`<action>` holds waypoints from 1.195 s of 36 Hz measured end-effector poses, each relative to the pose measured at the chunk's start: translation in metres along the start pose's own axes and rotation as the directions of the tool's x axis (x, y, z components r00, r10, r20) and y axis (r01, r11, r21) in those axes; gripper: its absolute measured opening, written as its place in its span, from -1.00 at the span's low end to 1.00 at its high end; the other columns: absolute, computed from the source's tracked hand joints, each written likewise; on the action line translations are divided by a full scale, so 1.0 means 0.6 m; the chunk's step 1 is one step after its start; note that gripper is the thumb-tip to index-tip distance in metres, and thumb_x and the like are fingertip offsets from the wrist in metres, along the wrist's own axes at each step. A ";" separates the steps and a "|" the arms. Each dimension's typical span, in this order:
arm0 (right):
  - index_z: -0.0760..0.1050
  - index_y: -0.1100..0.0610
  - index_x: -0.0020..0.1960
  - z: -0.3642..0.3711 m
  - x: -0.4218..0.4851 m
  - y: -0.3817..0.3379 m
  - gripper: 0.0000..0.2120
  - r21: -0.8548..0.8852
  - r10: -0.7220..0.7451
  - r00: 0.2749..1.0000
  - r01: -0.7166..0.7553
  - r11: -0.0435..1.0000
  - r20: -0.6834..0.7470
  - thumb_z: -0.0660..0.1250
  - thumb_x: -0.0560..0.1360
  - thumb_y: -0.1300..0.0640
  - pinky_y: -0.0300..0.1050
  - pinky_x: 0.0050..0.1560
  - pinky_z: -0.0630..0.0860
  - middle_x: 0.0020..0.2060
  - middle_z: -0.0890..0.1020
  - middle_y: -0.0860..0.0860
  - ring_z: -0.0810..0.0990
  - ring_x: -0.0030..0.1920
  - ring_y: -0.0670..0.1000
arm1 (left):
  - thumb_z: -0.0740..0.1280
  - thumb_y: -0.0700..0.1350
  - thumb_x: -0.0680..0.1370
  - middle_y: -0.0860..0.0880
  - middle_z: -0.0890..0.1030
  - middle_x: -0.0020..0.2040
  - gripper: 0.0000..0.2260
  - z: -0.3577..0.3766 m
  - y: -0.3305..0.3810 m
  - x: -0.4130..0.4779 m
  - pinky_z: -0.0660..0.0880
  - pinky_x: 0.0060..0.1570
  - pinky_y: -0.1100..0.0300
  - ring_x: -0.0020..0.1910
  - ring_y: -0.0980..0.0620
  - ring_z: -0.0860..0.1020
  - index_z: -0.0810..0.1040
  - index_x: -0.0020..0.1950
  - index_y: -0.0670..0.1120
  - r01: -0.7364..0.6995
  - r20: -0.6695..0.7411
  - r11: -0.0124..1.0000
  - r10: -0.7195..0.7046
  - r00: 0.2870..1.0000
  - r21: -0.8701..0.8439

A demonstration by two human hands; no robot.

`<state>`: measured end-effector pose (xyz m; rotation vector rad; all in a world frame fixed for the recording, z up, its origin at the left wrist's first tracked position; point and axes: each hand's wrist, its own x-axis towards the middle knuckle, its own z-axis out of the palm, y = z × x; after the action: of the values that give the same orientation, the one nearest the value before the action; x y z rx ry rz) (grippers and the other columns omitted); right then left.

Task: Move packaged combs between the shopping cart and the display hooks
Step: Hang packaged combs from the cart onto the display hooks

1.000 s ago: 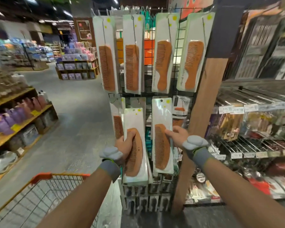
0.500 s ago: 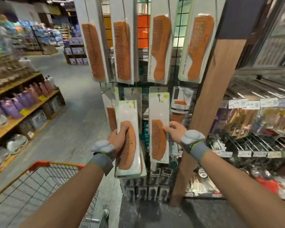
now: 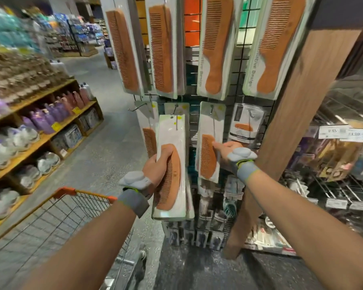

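Observation:
My left hand (image 3: 158, 166) grips a packaged wooden comb (image 3: 171, 143) upright in front of the wire display rack, its top just below a lower-row hook (image 3: 175, 107). My right hand (image 3: 226, 150) holds the right edge of another packaged comb (image 3: 210, 122) that hangs from a hook on the rack. A third packaged comb (image 3: 148, 130) hangs behind and to the left of the held one. The orange shopping cart (image 3: 71, 193) stands at the lower left, below my left forearm.
Several larger packaged combs (image 3: 161, 49) hang in the rack's upper row. A wooden post (image 3: 291, 126) rises right of the rack, with wire shelves of goods (image 3: 344, 164) beyond it. Bottle shelves (image 3: 40, 130) line the aisle on the left.
The view has moved closer to the rack and dipped down. My left hand's comb has risen slightly toward the lower hooks. My right hand stays on the hanging comb.

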<state>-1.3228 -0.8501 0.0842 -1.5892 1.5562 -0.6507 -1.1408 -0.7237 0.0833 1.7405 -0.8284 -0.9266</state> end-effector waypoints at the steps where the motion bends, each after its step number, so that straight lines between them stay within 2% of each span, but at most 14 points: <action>1: 0.54 0.07 -0.21 0.002 0.006 0.001 -0.64 -0.014 0.001 1.000 -0.001 1.000 0.017 0.27 0.48 -0.22 -0.04 0.18 0.46 -0.06 0.58 0.09 0.55 0.00 0.10 | 0.20 0.26 0.55 -0.02 0.61 -0.13 -0.70 0.001 -0.001 0.001 0.44 -0.17 0.17 -0.16 0.01 0.57 0.52 -0.11 0.06 0.000 -0.007 1.000 0.000 1.000 0.000; 7: 0.48 0.24 0.27 0.004 0.006 -0.018 -0.48 -0.100 0.028 0.998 -0.023 0.995 0.050 0.02 0.62 -0.14 -0.05 0.31 0.33 0.28 0.50 0.19 0.45 0.29 0.19 | 0.19 0.22 0.57 0.00 0.58 -0.22 -0.71 0.001 -0.005 0.000 0.39 -0.31 0.23 -0.25 0.06 0.54 0.51 -0.12 0.03 -0.024 -0.025 0.999 0.025 0.999 0.031; 10: 0.42 0.21 0.34 0.012 -0.005 -0.028 -0.54 -0.015 0.033 0.996 -0.032 0.999 0.086 0.08 0.62 -0.08 -0.03 0.35 0.32 0.34 0.45 0.16 0.41 0.34 0.18 | 0.20 0.23 0.57 0.01 0.58 -0.22 -0.70 -0.004 -0.005 -0.004 0.40 -0.30 0.23 -0.24 0.05 0.55 0.52 -0.11 0.03 -0.026 -0.019 0.998 0.027 0.999 0.049; 13: 0.47 0.24 0.27 0.024 -0.021 -0.033 -0.58 0.192 0.073 0.993 -0.089 0.977 0.088 0.27 0.54 -0.02 0.11 0.21 0.50 0.20 0.55 0.22 0.57 0.10 0.18 | 0.22 0.22 0.56 0.00 0.59 -0.20 -0.69 -0.006 -0.005 -0.003 0.42 -0.25 0.21 -0.19 0.01 0.56 0.54 -0.10 0.01 -0.025 -0.027 0.999 0.026 0.999 0.046; 15: 0.51 0.24 0.20 0.029 -0.037 -0.036 -0.64 0.286 0.086 0.989 -0.117 0.951 0.117 0.30 0.53 0.01 -0.01 -0.07 0.61 -0.01 0.63 0.18 0.56 -0.16 0.10 | 0.23 0.19 0.57 0.02 0.57 -0.22 -0.71 -0.007 -0.004 -0.006 0.41 -0.28 0.25 -0.22 0.04 0.54 0.53 -0.09 -0.01 -0.038 -0.034 0.998 0.040 0.999 0.054; 17: 0.54 0.22 -0.03 0.047 -0.069 -0.049 -0.82 0.388 0.096 0.983 -0.151 0.909 0.158 0.30 0.54 0.09 -0.28 -0.47 0.49 -0.33 0.58 0.07 0.48 -0.39 -0.01 | 0.23 0.19 0.57 0.01 0.58 -0.22 -0.71 -0.020 -0.009 -0.010 0.45 -0.24 0.24 -0.19 0.00 0.55 0.54 -0.12 0.00 -0.031 -0.021 0.999 0.032 0.999 0.041; 19: 0.48 0.19 -0.25 0.061 -0.090 -0.059 -0.78 0.433 0.078 0.970 -0.173 0.884 0.228 0.28 0.56 0.15 -0.35 -0.59 0.30 -0.57 0.50 -0.01 0.39 -0.57 -0.08 | 0.22 0.22 0.56 -0.03 0.60 -0.16 -0.69 -0.024 -0.011 -0.013 0.49 -0.10 0.16 -0.12 -0.04 0.57 0.53 -0.15 0.01 -0.019 -0.001 0.999 0.019 1.000 0.036; 21: 0.44 0.17 -0.30 0.080 -0.120 -0.074 -0.72 0.449 0.028 0.961 -0.155 0.880 0.276 0.28 0.56 0.12 -0.35 -0.58 0.27 -0.63 0.46 -0.05 0.35 -0.63 -0.12 | 0.21 0.24 0.56 -0.04 0.60 -0.11 -0.68 -0.036 -0.016 -0.018 0.47 -0.04 0.13 -0.11 -0.04 0.57 0.53 -0.14 0.02 0.002 0.023 1.000 -0.002 1.000 0.014; 25: 0.51 0.19 -0.22 0.102 -0.170 -0.098 -0.77 0.387 -0.057 0.959 -0.058 0.920 0.278 0.40 0.47 0.04 -0.25 -0.42 0.42 -0.41 0.52 0.05 0.45 -0.46 -0.05 | 0.23 0.26 0.53 -0.02 0.62 -0.13 -0.64 -0.060 -0.021 -0.032 0.46 -0.12 0.16 -0.15 -0.01 0.57 0.57 -0.04 -0.01 0.033 0.026 0.999 -0.033 0.999 -0.008; 30: 0.58 0.26 -0.08 0.135 -0.207 -0.107 -0.68 0.321 -0.089 0.960 -0.001 0.947 0.265 0.50 0.37 0.02 -0.08 -0.17 0.54 -0.29 0.55 0.14 0.47 -0.32 0.05 | 0.25 0.46 0.21 -0.12 0.67 0.00 -0.22 -0.096 -0.022 -0.044 0.55 0.06 0.02 -0.05 -0.11 0.63 0.60 0.17 -0.10 0.071 0.053 0.995 -0.067 0.996 -0.071; 34: 0.55 0.18 -0.17 0.164 -0.236 -0.123 -0.79 0.314 -0.087 0.968 0.008 0.949 0.236 0.45 0.42 0.04 0.06 -0.07 0.60 -0.25 0.56 0.14 0.52 -0.28 0.09 | 0.25 0.53 0.14 -0.14 0.68 0.02 -0.13 -0.131 -0.041 -0.043 0.55 0.13 -0.05 0.00 -0.15 0.64 0.61 0.14 -0.11 0.069 0.078 0.990 -0.060 0.995 -0.119; 39: 0.47 0.23 -0.22 0.191 -0.263 -0.139 -0.69 0.223 -0.107 0.988 0.080 0.972 0.111 0.27 0.37 -0.05 0.34 0.02 0.52 -0.30 0.43 0.22 0.43 -0.30 0.22 | 0.26 0.64 0.05 -0.07 0.69 0.04 -0.06 -0.166 -0.111 0.015 0.47 0.24 -0.09 0.08 -0.13 0.63 0.65 0.13 -0.04 0.088 0.149 0.983 -0.064 0.987 -0.162; 41: 0.50 0.21 -0.20 0.193 -0.270 -0.140 -0.66 0.213 -0.106 0.988 0.081 0.974 0.111 0.20 0.35 -0.08 0.07 -0.19 0.48 -0.31 0.41 0.20 0.37 -0.31 0.20 | 0.30 0.61 0.08 -0.06 0.68 0.07 -0.09 -0.179 -0.112 0.004 0.49 0.22 -0.09 0.08 -0.12 0.64 0.64 0.15 -0.04 0.109 0.181 0.981 -0.079 0.980 -0.159; 43: 0.45 0.13 -0.23 0.188 -0.275 -0.136 -0.78 0.194 -0.100 0.991 0.082 0.978 0.085 0.20 0.43 -0.02 -0.10 -0.24 0.29 -0.30 0.41 0.12 0.37 -0.28 0.08 | 0.28 0.49 0.28 -0.05 0.69 0.06 -0.27 -0.189 -0.093 -0.028 0.52 0.17 -0.06 0.05 -0.10 0.65 0.63 0.16 -0.05 0.115 0.174 0.981 -0.087 0.981 -0.157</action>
<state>-1.2026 -0.6736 0.1172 -1.5309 1.3173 -0.7409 -1.0436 -0.6438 0.0623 1.5873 -0.7506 -1.1884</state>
